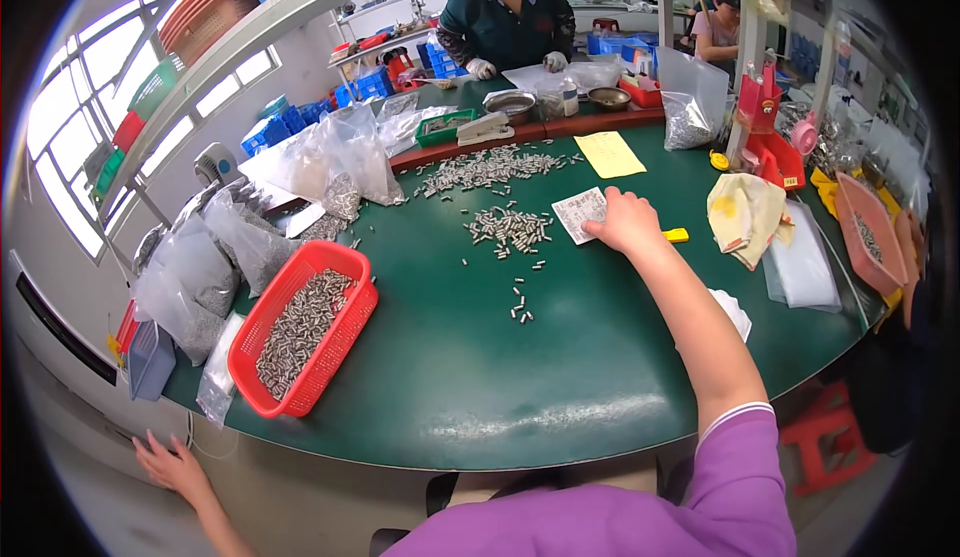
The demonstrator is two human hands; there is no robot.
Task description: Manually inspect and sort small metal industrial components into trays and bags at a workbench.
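Observation:
My right hand reaches across the green table and grips the edge of a small white printed card between thumb and fingers. A pile of small metal cylinders lies just left of the card, with a larger spread of them behind and a few strays nearer me. By my right wrist lies a yellow tool-like object, partly hidden. My left hand hangs off the table's left side, fingers spread, holding nothing. Near it on the table stands a red plastic basket filled with metal cylinders.
Clear bags of parts crowd the left edge. A yellow paper, a white glove and a bag of cylinders lie to the right. A stapler and metal bowls stand behind. Across the table, a gloved person works.

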